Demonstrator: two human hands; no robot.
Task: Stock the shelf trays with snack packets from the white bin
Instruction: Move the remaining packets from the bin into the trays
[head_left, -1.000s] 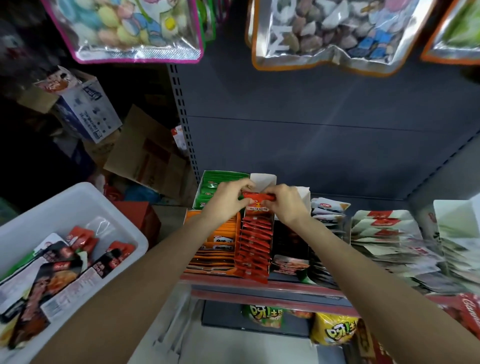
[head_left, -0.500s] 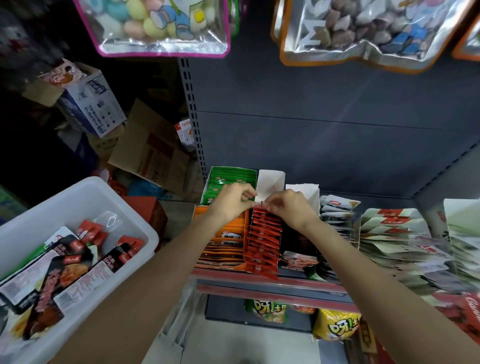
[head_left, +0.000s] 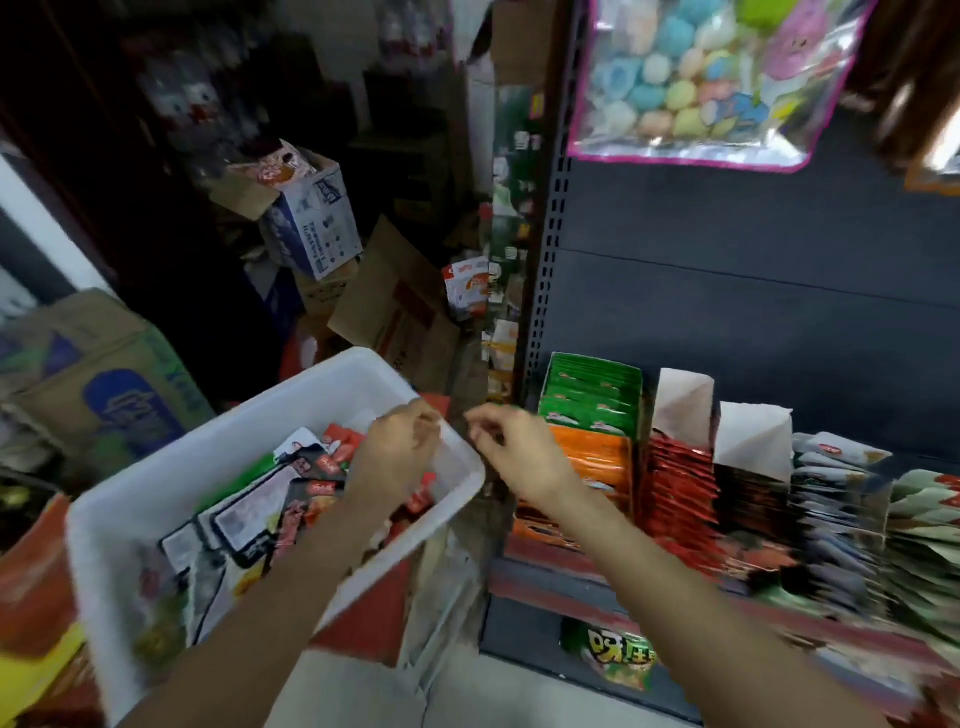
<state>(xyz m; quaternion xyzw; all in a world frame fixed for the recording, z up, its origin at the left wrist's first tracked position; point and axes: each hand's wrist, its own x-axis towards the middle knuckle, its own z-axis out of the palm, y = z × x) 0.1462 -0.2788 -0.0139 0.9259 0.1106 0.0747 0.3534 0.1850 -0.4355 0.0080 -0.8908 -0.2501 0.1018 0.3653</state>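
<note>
Both hands (head_left: 397, 449) (head_left: 519, 449) now off shelf trays (head_left: 675, 499)

**Both grips empty, fingers loosely curled**

Left hand (head_left: 397, 454): forearm runs up from lower left, wrist straight, fingers loosely curled, nothing seen in them. Right hand (head_left: 522, 452): forearm comes up from lower right, knuckles up, fingers loosely curled toward the left hand, holding nothing. Hands near, not touching.

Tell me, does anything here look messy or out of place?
Yes. The packets in the white bin lie jumbled at all angles, unlike the tidy rows in the shelf trays. Behind the bin, flattened cardboard and open boxes are piled loosely on the floor.
</note>
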